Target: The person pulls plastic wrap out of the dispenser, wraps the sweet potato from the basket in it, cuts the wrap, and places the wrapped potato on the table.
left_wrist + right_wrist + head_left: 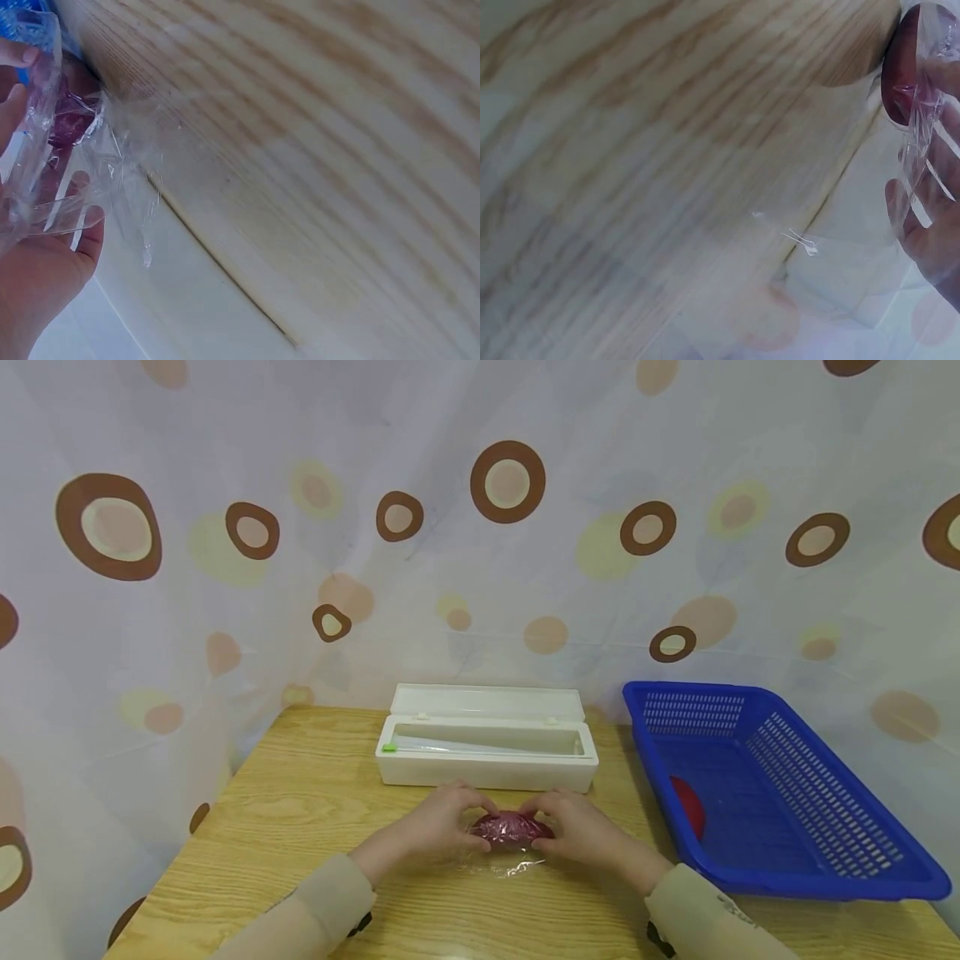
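Observation:
A dark red-purple oval thing (510, 828), shiny under clear cling film (519, 867), lies in front of me between both hands. My left hand (448, 820) holds the film around its left end, thumb and fingers on either side. At the other end my right hand (579, 830) grips the wrapped thing the same way. Loose, crinkled film (124, 180) trails beside the fingers in the left wrist view. In the right wrist view, film stretches across the fingers next to the purple thing (901, 79). What kind of thing is wrapped I cannot tell.
Just behind my hands stands a long white cling film box (480, 770), its lid (487, 700) raised, with a green slider (389, 748) at the left. A blue basket (825, 887) sits at the right, holding a red rounded thing (687, 807). A patterned curtain (450, 568) hangs behind the wooden table (300, 793).

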`<action>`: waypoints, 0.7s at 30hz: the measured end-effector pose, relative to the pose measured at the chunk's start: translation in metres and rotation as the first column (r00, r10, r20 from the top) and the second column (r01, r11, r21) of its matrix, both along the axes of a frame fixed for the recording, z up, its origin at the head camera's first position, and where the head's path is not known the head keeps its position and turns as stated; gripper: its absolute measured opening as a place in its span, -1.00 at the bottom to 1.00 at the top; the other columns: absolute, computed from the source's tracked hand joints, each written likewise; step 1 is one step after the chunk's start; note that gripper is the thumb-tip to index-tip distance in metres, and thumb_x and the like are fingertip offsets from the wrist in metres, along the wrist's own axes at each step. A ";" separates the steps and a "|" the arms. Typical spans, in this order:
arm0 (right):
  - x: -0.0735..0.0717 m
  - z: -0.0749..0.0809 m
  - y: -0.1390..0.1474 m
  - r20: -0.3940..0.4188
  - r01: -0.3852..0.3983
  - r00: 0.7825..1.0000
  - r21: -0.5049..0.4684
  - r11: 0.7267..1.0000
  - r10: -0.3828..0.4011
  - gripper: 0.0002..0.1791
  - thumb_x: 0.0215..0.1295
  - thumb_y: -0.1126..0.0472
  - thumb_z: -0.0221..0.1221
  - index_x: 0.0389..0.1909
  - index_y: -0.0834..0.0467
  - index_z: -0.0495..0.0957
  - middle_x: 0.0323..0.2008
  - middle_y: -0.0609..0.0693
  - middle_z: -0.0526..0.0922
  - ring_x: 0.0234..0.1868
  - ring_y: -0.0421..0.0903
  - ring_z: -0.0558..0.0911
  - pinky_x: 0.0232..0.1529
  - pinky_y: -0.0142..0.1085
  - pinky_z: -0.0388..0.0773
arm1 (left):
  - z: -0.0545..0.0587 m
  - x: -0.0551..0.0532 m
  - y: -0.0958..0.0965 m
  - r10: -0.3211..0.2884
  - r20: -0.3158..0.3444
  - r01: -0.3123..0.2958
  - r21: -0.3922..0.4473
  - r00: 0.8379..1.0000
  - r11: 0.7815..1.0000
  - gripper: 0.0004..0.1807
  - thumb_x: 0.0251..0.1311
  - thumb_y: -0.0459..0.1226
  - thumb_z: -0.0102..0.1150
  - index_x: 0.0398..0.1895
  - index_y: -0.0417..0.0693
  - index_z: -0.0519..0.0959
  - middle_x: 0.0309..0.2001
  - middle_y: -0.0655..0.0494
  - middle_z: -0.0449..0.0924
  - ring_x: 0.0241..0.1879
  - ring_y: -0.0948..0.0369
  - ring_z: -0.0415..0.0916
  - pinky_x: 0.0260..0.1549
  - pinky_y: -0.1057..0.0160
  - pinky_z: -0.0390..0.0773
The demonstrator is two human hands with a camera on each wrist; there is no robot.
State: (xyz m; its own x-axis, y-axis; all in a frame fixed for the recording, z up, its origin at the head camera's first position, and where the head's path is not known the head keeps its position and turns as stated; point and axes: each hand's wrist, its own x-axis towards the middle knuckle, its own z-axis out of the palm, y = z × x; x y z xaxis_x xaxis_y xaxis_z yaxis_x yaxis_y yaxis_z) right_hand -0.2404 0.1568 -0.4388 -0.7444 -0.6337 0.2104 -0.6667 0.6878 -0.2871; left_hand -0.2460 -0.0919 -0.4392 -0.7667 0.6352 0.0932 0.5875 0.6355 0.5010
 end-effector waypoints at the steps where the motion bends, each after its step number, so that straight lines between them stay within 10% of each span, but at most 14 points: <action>1: 0.000 0.000 0.000 0.009 -0.003 1.000 -0.001 1.000 0.003 -0.61 -0.02 0.11 0.40 -0.11 0.04 0.63 -0.18 -0.16 0.66 -0.20 -0.20 0.50 -0.16 -0.24 0.50 | 0.000 0.000 0.000 -0.004 0.000 0.004 0.000 1.000 1.000 -0.49 -0.07 -0.03 0.41 0.03 0.20 0.57 -0.04 0.36 0.53 0.04 0.24 0.39 0.10 0.11 0.35; 21: 0.002 0.001 0.004 0.081 -0.002 0.997 -0.001 1.000 0.002 -0.58 -0.01 0.07 0.39 -0.09 0.00 0.55 -0.17 -0.14 0.62 -0.17 -0.17 0.49 -0.14 -0.21 0.49 | -0.005 -0.005 0.005 -0.017 -0.005 0.017 -0.075 1.000 0.997 -0.43 -0.07 -0.01 0.41 0.10 0.26 0.51 0.03 0.36 0.51 0.12 0.20 0.34 0.15 0.06 0.30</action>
